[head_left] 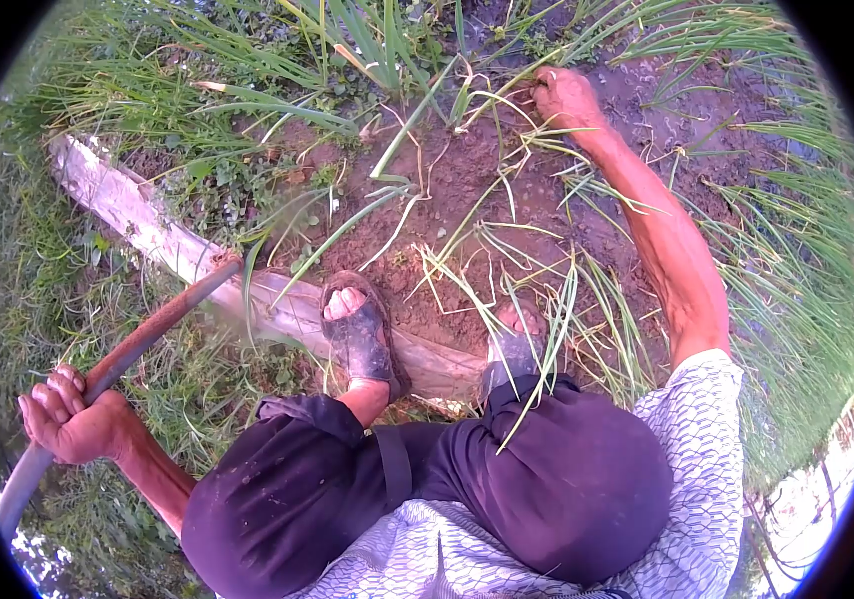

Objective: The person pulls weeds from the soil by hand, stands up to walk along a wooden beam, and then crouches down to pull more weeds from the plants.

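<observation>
My left hand (69, 414) is shut on the long handle of a digging tool (142, 339), at the lower left; the handle slants up and right to its tip by a pale border plank (162, 235). My right hand (567, 97) reaches far forward to the upper middle, its fingers closed around thin green stalks (492, 110) at the soil. Pulled green stalks (537, 290) lie across the brown soil in front of my feet. I am squatting, with sandalled feet (359, 334) on the plank's edge.
Dense green onion-like plants (786, 250) grow along the right and top. Grass and weeds (47, 290) cover the left side beyond the plank. Bare brown soil (457, 180) lies in the middle. My dark trousers fill the bottom.
</observation>
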{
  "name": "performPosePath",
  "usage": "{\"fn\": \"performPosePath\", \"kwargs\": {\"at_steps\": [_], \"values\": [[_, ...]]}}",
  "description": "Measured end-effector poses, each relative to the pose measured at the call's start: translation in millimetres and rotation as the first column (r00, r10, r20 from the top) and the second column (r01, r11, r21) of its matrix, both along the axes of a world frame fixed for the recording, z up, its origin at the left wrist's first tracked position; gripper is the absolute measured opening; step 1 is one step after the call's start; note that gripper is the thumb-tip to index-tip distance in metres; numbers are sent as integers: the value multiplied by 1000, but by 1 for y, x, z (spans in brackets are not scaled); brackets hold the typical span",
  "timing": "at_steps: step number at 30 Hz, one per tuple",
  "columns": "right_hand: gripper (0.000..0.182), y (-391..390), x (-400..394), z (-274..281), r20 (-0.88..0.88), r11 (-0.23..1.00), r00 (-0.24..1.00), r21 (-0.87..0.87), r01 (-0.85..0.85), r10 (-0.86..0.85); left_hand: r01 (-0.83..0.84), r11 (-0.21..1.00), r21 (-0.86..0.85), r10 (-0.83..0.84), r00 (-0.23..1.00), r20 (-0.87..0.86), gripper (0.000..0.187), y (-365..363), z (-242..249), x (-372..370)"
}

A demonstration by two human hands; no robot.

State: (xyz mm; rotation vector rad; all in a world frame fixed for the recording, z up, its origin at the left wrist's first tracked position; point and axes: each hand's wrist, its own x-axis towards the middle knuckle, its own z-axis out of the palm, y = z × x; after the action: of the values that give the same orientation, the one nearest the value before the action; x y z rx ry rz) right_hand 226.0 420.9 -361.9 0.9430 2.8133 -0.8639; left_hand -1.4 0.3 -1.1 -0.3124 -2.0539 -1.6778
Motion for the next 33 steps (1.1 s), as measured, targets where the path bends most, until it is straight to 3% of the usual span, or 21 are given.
{"fn": "performPosePath", "kwargs": {"at_steps": [1, 3, 7, 10, 14, 15, 18, 19, 22, 24, 26, 28, 30, 32, 33], "values": [[25, -8, -3, -2, -63, 998, 997, -38, -46, 44, -106, 994, 0, 106, 994, -40, 35, 14, -2, 4], [20, -26, -13, 10, -143, 984, 980, -95, -149, 134, -44, 999, 6, 44, 999, -29, 34, 9, -2, 3], [16, -42, -33, -2, -209, 889, 864, 95, -447, 457, -10, 1000, 22, 11, 1000, -27, 35, 9, -1, 2], [14, -41, -39, -4, -55, 977, 976, 30, -210, 212, -36, 998, 50, 37, 999, -34, 32, 10, -2, 0], [15, -28, -53, -7, -238, 995, 971, 95, 36, -13, 13, 998, 68, -10, 999, -46, 24, 4, -2, 0], [15, -27, -60, -10, -195, 991, 981, 135, 16, 11, 15, 997, 70, -12, 999, -45, 24, 4, -2, 0], [15, -33, -73, -18, -371, 995, 928, 96, -9, 44, 13, 998, 63, -10, 999, -45, 23, 6, -1, 2], [12, -34, -78, -20, -358, 983, 932, 184, 9, 58, -16, 999, 51, 18, 999, -48, 27, 9, -1, 2], [10, -38, -75, -15, -364, 974, 909, -166, 152, -204, -61, 998, 33, 63, 996, -62, 33, 16, -1, 3], [20, -38, -58, -3, -305, 957, 933, -271, 106, -189, -36, 999, 40, 39, 997, -70, 32, 13, -2, 2], [22, -34, -30, 13, -345, 991, 932, 109, -80, 114, -39, 997, 70, 43, 997, -61, 33, 10, -3, 1], [26, -25, 8, 29, -257, 992, 962, -62, -108, 89, -67, 995, 76, 73, 995, -71, 33, 11, -3, 0], [29, -4, 33, 36, 7, 982, 993, -147, 117, -117, -73, 995, 75, 77, 995, -59, 34, 14, -4, 1], [34, 17, 42, 34, 131, 948, 942, -28, 316, -310, -78, 995, 70, 82, 995, -54, 34, 17, -3, 4], [32, 24, 44, 34, 157, 935, 928, -58, 349, -337, -70, 995, 68, 74, 996, -52, 34, 16, -2, 4]]}}
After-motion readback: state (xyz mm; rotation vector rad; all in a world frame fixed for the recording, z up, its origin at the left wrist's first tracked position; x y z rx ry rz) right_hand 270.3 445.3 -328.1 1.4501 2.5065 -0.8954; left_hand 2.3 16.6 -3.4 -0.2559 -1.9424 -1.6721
